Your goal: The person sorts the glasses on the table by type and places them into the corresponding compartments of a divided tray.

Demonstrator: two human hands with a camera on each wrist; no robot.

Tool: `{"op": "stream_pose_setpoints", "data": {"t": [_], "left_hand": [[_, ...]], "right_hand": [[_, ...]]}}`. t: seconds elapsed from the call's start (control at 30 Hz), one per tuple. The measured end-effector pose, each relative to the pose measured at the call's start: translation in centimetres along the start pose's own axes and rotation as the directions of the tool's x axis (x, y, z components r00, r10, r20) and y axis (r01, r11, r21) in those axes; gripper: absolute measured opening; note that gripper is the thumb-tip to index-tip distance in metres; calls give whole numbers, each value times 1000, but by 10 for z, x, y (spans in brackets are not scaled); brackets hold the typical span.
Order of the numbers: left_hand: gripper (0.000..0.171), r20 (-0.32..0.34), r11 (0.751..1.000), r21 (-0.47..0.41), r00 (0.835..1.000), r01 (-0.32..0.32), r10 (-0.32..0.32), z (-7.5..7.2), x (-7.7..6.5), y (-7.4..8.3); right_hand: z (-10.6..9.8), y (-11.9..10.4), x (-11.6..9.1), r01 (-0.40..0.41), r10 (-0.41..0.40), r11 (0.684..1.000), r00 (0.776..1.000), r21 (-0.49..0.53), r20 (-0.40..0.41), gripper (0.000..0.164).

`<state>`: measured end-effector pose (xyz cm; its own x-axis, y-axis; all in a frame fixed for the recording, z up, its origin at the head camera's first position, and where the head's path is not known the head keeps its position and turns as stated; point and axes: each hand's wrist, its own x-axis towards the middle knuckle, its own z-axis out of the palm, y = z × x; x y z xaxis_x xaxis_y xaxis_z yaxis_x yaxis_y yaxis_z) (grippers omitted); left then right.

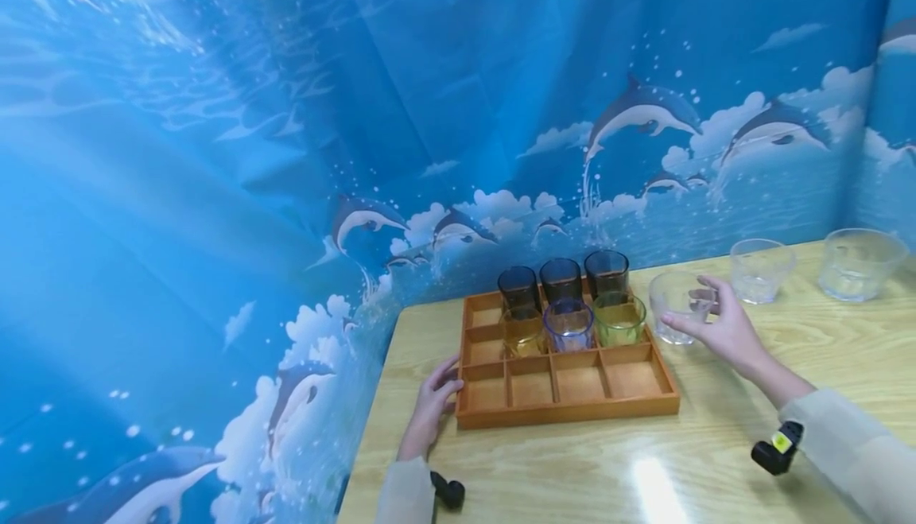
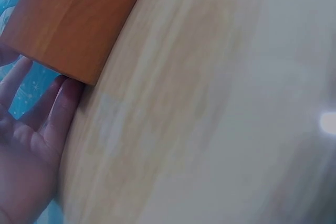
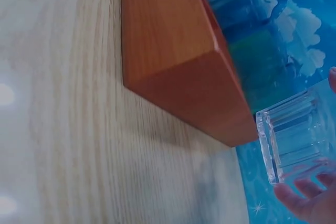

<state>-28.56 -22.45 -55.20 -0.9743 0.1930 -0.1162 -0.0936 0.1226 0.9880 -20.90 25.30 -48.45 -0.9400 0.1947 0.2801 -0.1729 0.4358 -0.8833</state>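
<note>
Right of the tray [image 1: 568,415], the right hand [image 1: 724,329] grips a clear glass [image 1: 671,303]. Fingers relaxed, the left hand [image 1: 432,405] touches the tray's left edge; surface [image 1: 558,468] stretches in front.

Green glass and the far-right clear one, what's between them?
In the head view, the right hand holding a clear glass, then another clear glass.

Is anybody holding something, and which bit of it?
Yes: the right hand holds a clear glass by its side wall. The left hand just touches the wooden tray at its side.
</note>
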Motion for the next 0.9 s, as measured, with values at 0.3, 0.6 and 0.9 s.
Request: {"op": "stream_pose_setpoints", "data": {"t": [0.3,0.6,0.9], "left_hand": [[49,-6,1000,11,1000,-2,2,0,-1,0],[51,41,1000,-26,999,-3,4,4,-14,20],[50,32,1000,-13,999,20,-20,6,-18,28]], "right_hand": [[0,-13,-13,27,-27,999,1000,-16,-12,91],[4,-26,-26,67,-67,998,998,5,3,88],[19,-44,-34,123,-124,990,992,72,6,83]]}}
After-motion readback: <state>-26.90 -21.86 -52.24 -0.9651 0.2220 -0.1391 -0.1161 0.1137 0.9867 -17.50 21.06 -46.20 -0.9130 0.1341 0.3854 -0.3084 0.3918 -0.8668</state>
